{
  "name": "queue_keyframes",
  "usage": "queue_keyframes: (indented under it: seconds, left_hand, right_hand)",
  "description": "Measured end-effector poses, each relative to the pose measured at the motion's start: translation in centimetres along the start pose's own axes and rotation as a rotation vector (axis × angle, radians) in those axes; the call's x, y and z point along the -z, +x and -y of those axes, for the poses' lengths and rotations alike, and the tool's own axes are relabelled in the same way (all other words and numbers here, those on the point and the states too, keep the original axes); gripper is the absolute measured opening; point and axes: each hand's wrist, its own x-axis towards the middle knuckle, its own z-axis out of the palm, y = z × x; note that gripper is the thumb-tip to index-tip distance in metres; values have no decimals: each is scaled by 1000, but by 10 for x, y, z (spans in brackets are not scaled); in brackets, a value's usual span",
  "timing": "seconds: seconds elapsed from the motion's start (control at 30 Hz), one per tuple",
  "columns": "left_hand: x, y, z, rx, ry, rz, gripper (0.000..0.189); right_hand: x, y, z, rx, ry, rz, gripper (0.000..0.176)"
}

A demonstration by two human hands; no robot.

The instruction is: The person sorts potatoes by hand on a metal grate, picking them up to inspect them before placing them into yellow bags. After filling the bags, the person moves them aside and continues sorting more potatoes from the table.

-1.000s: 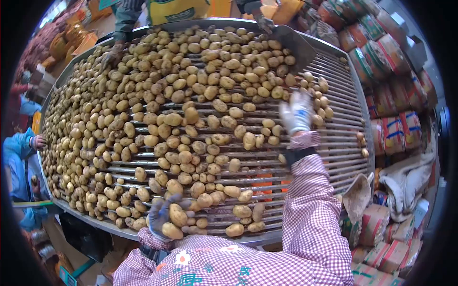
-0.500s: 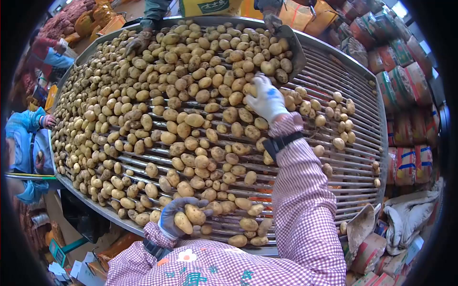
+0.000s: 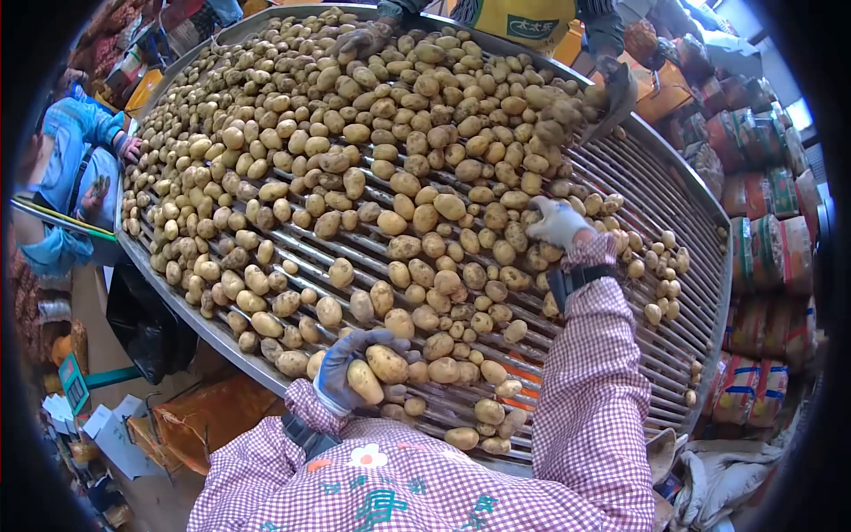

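Observation:
A wide metal roller table (image 3: 683,266) carries a dense bed of yellow-brown potatoes (image 3: 355,151). My left hand (image 3: 350,368), in a grey-blue glove, rests at the near edge and holds two potatoes (image 3: 377,371) in its palm. My right hand (image 3: 558,222), in a white glove, reaches out over the middle right of the table with its fingers down on the potatoes; whether it grips one is hidden. Both my sleeves are pink checked cloth, and a dark strap circles my right wrist.
A person in a yellow apron (image 3: 523,18) stands at the far side, a gloved hand (image 3: 363,37) on the potatoes. Someone in blue (image 3: 75,151) stands at the left. Stacked printed sacks (image 3: 753,177) line the right. Boxes and paper lie on the floor at lower left.
My right hand has drawn back from the far pile toward the middle right of the table. My left hand stays at the near edge with its potatoes. The view has swung to the left.

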Motion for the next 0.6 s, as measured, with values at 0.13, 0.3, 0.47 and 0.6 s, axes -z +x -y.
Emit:
queue_keyframes:
  seconds: [0.13, 0.3, 0.47, 0.6]
  left_hand:
    - [-17, -3, -3, 178, -146, 184, 57]
    - [-17, -13, 6, 163, -148, 87, 63]
    - [-1, -26, 4, 38, -239, -39, 67]
    - [-10, -37, 5, 40, -345, 176, 56]
  right_hand:
    - [-47, -53, 23, 170, 282, -484, 62]
    - [-86, -135, 147, 714, 893, -376, 59]
    - [-123, -180, 215, 821, 668, -283, 69]
    - [-131, -195, 229, 925, 538, -251, 61]
